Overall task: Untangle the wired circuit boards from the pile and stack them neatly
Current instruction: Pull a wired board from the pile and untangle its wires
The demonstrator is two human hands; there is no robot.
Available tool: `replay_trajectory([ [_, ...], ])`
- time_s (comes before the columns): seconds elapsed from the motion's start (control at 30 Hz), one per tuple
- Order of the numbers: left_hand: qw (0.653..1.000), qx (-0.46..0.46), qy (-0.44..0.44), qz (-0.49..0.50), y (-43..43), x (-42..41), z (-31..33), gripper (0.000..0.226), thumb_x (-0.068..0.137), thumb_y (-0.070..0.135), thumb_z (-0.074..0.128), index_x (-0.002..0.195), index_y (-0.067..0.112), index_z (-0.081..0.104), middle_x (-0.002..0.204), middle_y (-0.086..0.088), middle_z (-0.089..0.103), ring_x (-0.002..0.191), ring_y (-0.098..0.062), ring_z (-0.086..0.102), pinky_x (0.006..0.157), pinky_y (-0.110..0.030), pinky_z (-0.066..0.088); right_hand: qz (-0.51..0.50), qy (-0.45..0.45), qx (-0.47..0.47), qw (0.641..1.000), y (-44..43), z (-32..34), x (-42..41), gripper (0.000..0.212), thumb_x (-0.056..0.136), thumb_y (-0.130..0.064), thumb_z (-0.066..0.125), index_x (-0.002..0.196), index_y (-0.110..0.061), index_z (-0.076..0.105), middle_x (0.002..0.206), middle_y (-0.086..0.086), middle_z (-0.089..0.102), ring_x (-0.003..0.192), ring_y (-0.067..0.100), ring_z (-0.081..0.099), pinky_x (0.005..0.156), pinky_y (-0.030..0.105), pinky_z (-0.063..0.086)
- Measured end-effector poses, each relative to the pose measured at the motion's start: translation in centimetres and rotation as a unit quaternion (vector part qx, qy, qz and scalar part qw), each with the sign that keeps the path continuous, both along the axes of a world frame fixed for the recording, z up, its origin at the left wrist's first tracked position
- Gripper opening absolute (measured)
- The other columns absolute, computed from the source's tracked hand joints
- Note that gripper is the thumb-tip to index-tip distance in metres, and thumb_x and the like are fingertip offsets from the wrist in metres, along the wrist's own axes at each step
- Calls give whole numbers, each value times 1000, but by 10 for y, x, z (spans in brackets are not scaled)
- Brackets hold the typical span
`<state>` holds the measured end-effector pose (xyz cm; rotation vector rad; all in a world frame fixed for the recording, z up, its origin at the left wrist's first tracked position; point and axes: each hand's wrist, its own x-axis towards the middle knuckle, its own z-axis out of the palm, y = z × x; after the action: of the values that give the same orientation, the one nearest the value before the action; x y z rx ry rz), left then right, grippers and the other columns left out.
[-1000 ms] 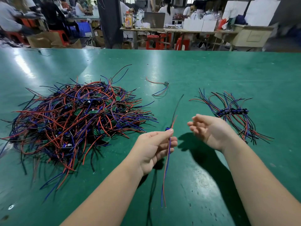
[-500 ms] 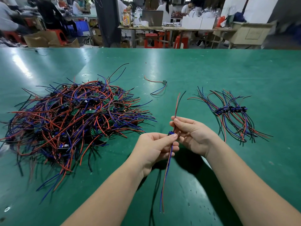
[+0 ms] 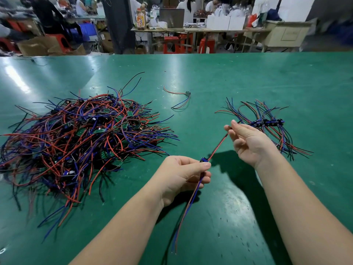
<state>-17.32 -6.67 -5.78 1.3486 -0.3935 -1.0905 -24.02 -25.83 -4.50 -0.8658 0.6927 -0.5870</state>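
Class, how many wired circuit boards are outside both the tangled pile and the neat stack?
2. One lone board lies far centre on the table; the left hand pinches the other board, the right hand holding its wires. None seems hidden.

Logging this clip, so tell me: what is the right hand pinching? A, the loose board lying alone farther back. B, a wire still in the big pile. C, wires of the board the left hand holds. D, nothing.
C: the right hand pinches the red and black wires that run up from the small board gripped by the left hand.
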Motion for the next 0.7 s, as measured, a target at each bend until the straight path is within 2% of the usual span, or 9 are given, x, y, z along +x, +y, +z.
replay_trajectory([
  [0.13,1000,-6,-2,0,0,0,0,10,81,13,72,73,7,68,71,-10,72,57,-11,67,51,-18,52,-8,-21,4,1000,3,1,1,23,92,-13,59,75,-14,44,67,8,72,52,5,66,35,8,38],
  [0.23,1000,-8,-2,-1,0,-1,0,10,81,11,72,72,7,68,70,-10,71,56,-11,67,50,-18,52,-28,-27,2,999,5,1,1,28,96,-14,55,73,-14,38,57,8,68,52,8,67,35,9,40],
  [0.33,1000,-8,-5,-3,0,-3,1,10,80,11,72,71,7,69,69,-10,71,56,-12,67,50,-18,52,-39,-1,-59,998,5,1,2,31,96,-12,54,71,-16,36,58,12,58,40,8,55,35,12,38],
  [0.43,1000,-4,-13,-7,0,-4,1,12,80,11,74,69,9,69,69,-10,70,57,-12,67,51,-19,52,-42,36,-96,994,5,-2,3,28,93,-15,60,72,-16,42,55,9,59,36,6,49,35,13,37],
  [0.57,1000,-3,-18,-7,0,-5,0,14,79,11,74,66,10,70,69,-10,71,57,-13,67,51,-19,53,-52,37,-92,994,5,-4,3,19,89,-23,65,78,-11,55,47,0,60,36,2,47,35,12,36],
  [0.7,1000,-1,-20,-7,1,-4,0,12,79,11,75,68,10,70,69,-10,71,57,-13,67,52,-19,53,-45,23,-21,999,3,-3,3,18,91,-22,62,82,-7,62,62,3,63,39,1,52,36,9,35],
])
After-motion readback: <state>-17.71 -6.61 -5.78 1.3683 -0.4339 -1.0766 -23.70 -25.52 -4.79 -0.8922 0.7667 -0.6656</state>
